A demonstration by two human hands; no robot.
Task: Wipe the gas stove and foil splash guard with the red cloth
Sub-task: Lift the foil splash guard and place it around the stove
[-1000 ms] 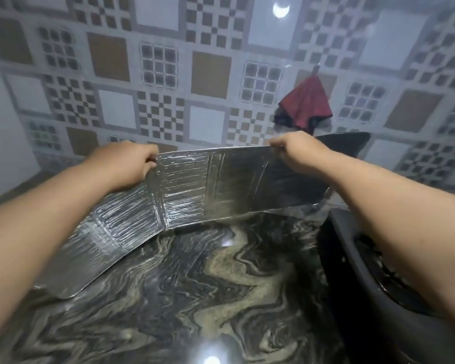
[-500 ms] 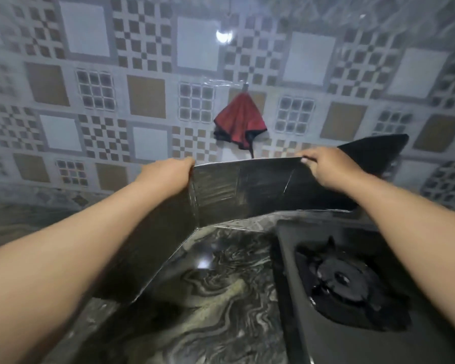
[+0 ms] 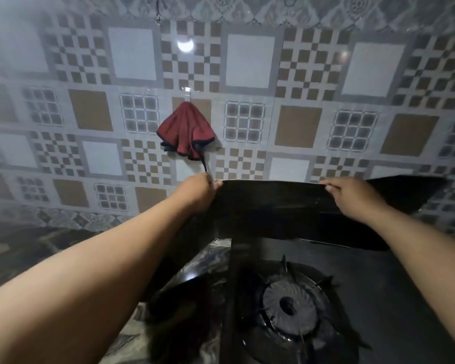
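The foil splash guard (image 3: 273,206) stands folded behind and to the left of the black gas stove (image 3: 394,279), looking dark in shadow. My left hand (image 3: 195,193) grips its top edge at the left fold. My right hand (image 3: 352,198) grips the same top edge further right. The stove's burner (image 3: 289,306) lies below and between my arms. The red cloth (image 3: 185,131) hangs from a hook on the tiled wall, just above my left hand, and neither hand touches it.
The patterned tile wall (image 3: 300,127) rises right behind the guard. A dark marbled countertop (image 3: 16,253) stretches to the left of the stove. The guard's left panel (image 3: 195,274) angles toward me along the stove's left side.
Both hands have carried the foil guard to the right, from the bare counter to behind the stove. The burner now sits under my arms and the red cloth hangs above my left hand.
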